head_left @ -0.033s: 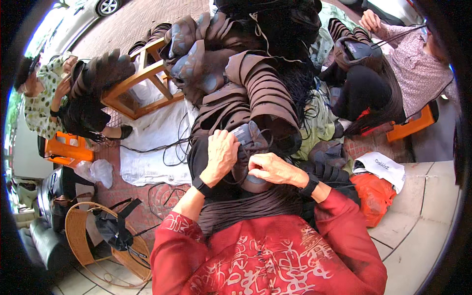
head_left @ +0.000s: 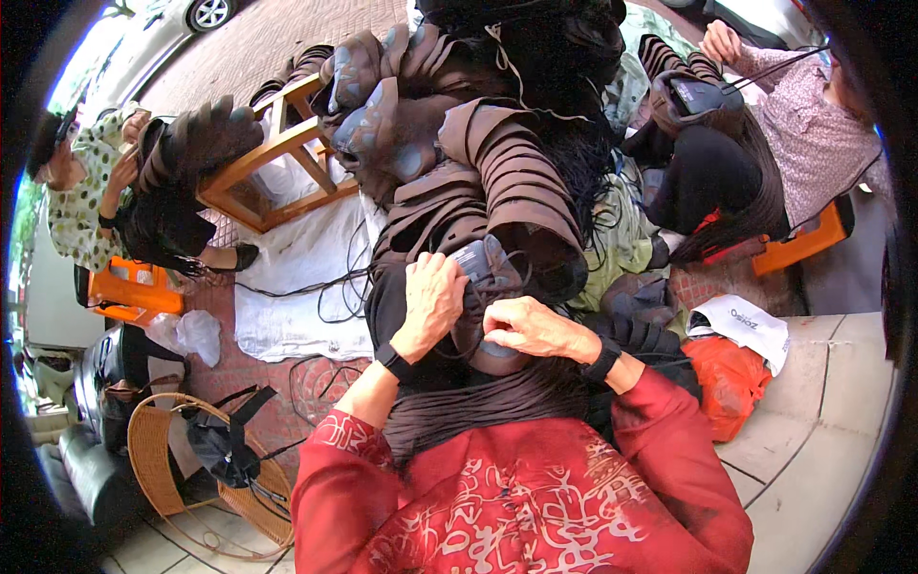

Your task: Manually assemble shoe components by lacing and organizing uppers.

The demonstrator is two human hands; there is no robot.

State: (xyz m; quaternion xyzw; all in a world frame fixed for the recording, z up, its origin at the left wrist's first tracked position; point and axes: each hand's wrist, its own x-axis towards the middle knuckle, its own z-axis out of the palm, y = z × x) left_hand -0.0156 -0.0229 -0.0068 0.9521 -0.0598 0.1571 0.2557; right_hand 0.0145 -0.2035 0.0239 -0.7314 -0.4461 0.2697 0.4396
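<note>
A brown and grey-blue shoe upper [head_left: 486,263] sits in front of me at lap height, its tongue and loop of lace facing up. My left hand [head_left: 432,298] is closed over its left side, fingertips curled at the lace opening. Just right of that opening, my right hand [head_left: 540,330] is closed in a pinch close to the toe; whatever is between the fingertips is too small to make out. A thick bundle of long dark shoelaces [head_left: 478,411] lies across my lap. Stacked brown uppers [head_left: 521,172] rise right behind the one I hold.
A wooden stool frame [head_left: 277,167] lies tipped at far left near a white sheet [head_left: 296,306]. Two people, one on each side, handle similar uppers. A wicker chair [head_left: 158,459] stands at lower left, and a red plastic bag [head_left: 722,383] is at my right.
My hands and the shoe upper stay almost in place. At right, the dark laces drawn out by the other person have shifted slightly.
</note>
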